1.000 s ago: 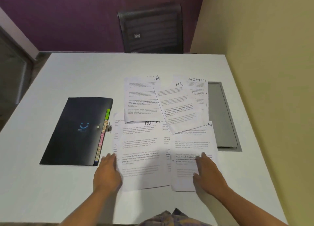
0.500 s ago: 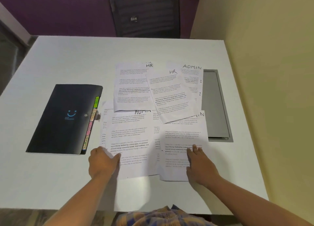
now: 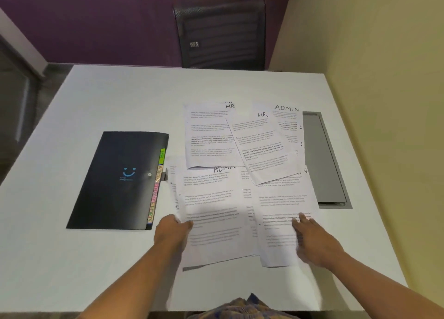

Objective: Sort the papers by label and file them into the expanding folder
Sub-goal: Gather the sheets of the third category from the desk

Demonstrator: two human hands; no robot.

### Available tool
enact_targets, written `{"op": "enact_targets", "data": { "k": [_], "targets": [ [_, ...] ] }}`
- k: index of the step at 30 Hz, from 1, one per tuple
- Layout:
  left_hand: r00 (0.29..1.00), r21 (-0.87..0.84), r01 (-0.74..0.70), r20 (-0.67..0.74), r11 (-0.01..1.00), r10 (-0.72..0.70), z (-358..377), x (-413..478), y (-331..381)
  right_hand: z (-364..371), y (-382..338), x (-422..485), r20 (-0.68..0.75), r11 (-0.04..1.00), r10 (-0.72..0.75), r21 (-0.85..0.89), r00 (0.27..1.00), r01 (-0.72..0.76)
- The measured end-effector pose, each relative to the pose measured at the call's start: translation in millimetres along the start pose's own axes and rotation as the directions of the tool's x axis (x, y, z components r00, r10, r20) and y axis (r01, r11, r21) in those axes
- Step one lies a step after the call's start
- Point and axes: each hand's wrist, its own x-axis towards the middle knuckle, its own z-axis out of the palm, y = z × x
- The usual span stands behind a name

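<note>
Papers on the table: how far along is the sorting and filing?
Barely begun. Done: nothing visibly; the black expanding folder lies closed, and the HR sheets and ADMIN sheets overlap in one mixed spread. In hand: the left hand grips the edge of the near ADMIN sheet, while the right hand presses flat on the sheet beside it. Left: grouping by label, opening the folder, filing.

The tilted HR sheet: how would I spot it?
On the white rectangular table, look right of the black plastic expanding folder, farther from the person. There the tilted HR sheet of white printed paper overlaps a straight HR sheet and an ADMIN sheet; it alone sits crooked.
</note>
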Motion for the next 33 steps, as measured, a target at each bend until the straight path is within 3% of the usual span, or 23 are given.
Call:
{"op": "enact_targets", "data": {
  "k": [3, 6, 10, 15, 18, 21, 26, 33],
  "targets": [
    [0.998, -0.131, -0.018, 0.058, 0.991, 0.026, -16, -9, -3, 4, 0, -3, 0.0, 0.999, 0.02, -0.047, 1.0, -0.02],
    [0.991, -0.056, -0.115, 0.059, 0.992, 0.118, -30, -3, -15, 1, -8, -5, 0.0, 0.999, 0.044, -0.03, 0.999, -0.044],
    [0.967, 0.015, -0.247, 0.068, 0.969, 0.245, -45, 1, -31, -10, -13, -3, -0.062, 0.97, 0.142, 0.206, 0.988, -0.126],
    [0.959, 0.031, -0.274, 0.088, 0.961, 0.271, -49, 5, -33, -9, -2, 3, -0.274, 0.86, 0.396, 0.444, 0.876, -0.25],
    [0.967, -0.033, -0.204, 0.146, 0.978, 0.207, -38, 4, -26, -16, 1, 1, -0.162, 0.752, 0.554, 0.519, 0.817, -0.407],
    [0.989, -0.077, -0.118, 0.081, 0.99, 0.124, -22, 1, -25, -10, 15, 6, -0.06, 0.709, 0.594, 0.51, 0.802, -0.487],
    [0.997, 0.017, -0.08, -0.004, 0.997, 0.08, -8, 1, -27, -8, 12, 2, -0.073, 0.69, 0.613, 0.534, 0.786, -0.488],
    [0.981, 0.12, -0.175, -0.06, 0.977, 0.183, -6, -8, -25, -7, 16, 1, -0.068, 0.663, 0.583, 0.616, 0.81, -0.425]
  ]
}}
